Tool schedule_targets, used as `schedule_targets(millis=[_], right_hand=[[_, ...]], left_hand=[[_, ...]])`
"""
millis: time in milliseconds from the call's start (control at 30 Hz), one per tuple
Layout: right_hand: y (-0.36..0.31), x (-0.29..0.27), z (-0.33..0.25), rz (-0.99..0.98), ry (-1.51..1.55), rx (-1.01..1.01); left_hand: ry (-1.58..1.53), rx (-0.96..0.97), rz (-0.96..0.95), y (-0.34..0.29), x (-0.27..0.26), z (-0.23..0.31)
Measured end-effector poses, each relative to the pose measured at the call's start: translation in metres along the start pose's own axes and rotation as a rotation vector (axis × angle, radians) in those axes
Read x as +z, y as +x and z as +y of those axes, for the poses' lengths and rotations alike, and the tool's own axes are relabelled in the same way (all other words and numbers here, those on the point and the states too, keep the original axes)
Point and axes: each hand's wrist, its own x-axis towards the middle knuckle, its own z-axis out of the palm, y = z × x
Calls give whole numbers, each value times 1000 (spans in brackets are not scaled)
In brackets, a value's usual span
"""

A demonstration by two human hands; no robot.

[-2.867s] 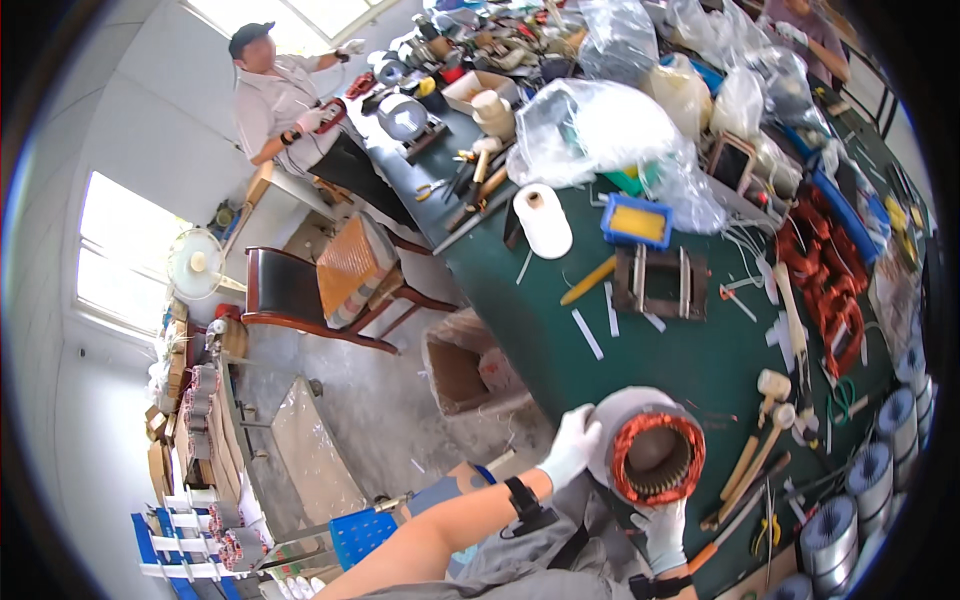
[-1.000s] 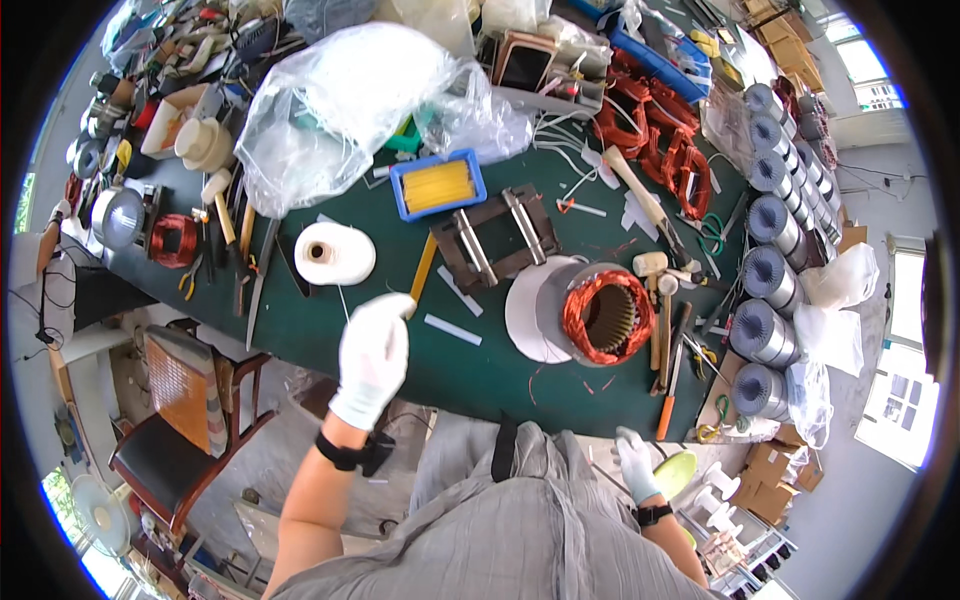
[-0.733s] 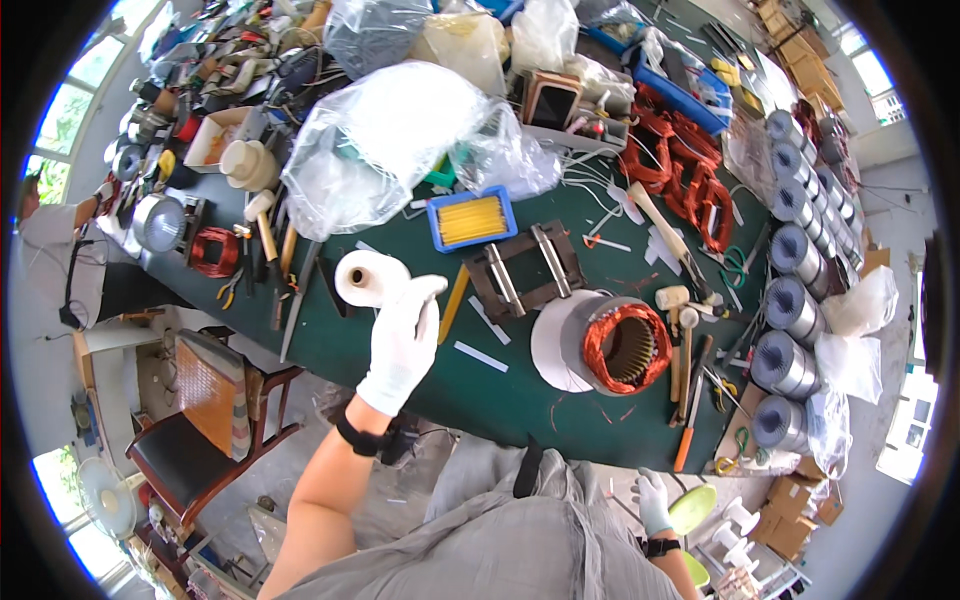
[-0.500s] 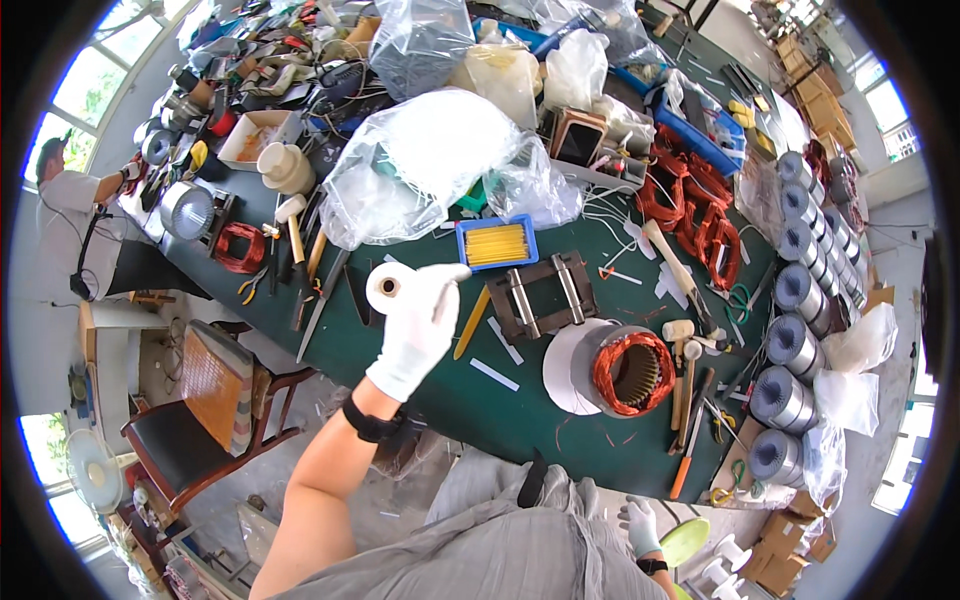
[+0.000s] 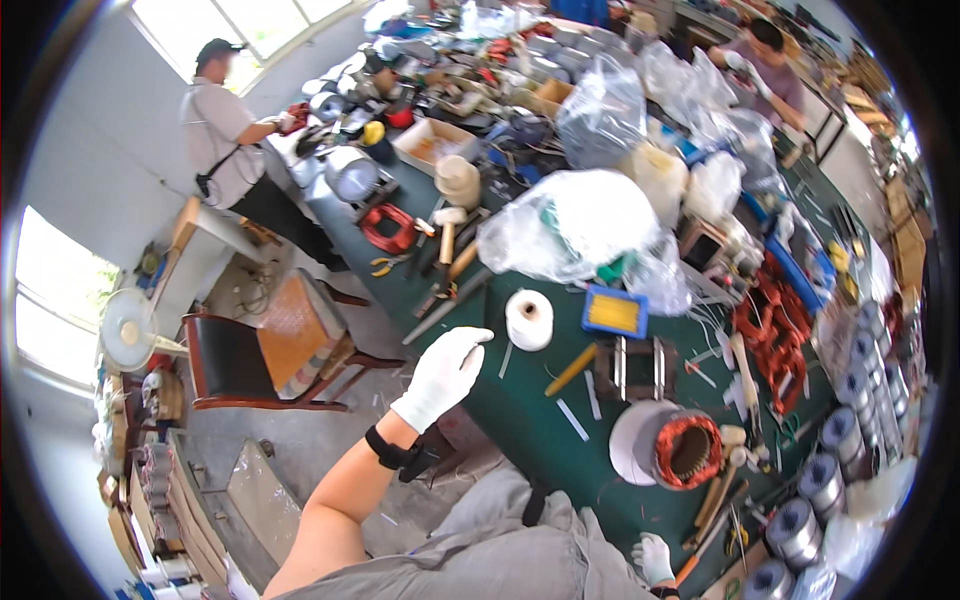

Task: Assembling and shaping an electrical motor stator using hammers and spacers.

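Observation:
My left hand (image 5: pixel 440 375), in a white glove, is over the table's near left edge, its fingers stretched toward the right and nothing in them. Just beyond the fingertips, apart from them, a white roll (image 5: pixel 530 320) stands upright on the green table, the hole in its core facing up. My right hand (image 5: pixel 653 558), also gloved, hangs low by the table's front edge with its fingers loosely apart and empty. Nearer the right hand sits a motor stator (image 5: pixel 688 450) with red-brown windings, against a white round piece (image 5: pixel 630 444).
A metal frame with two rods (image 5: pixel 636 370), a blue tray of yellow strips (image 5: pixel 614 312) and a yellow stick (image 5: pixel 570 371) lie mid-table. Mallets (image 5: pixel 715 490) and wire spools (image 5: pixel 795 533) line the right. A chair (image 5: pixel 290 340) stands left. Two people (image 5: pixel 222 145) work beyond.
My view has swung leftward and up, so the table sits farther right. My left hand, which overlapped the white roll before, is now apart from it. A second person has come into view.

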Motion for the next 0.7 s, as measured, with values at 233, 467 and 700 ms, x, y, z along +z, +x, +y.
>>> schedule_targets(millis=[233, 467, 700], right_hand=[[-10, 49, -58, 260, -38, 1], [-21, 92, -65, 267, 20, 73], [-86, 117, -3, 340, -528, -210]], left_hand=[[-45, -151, 82, 63, -3, -97], [51, -290, 181, 213, 29, -301], [-78, -556, -122, 356, 82, -393]])
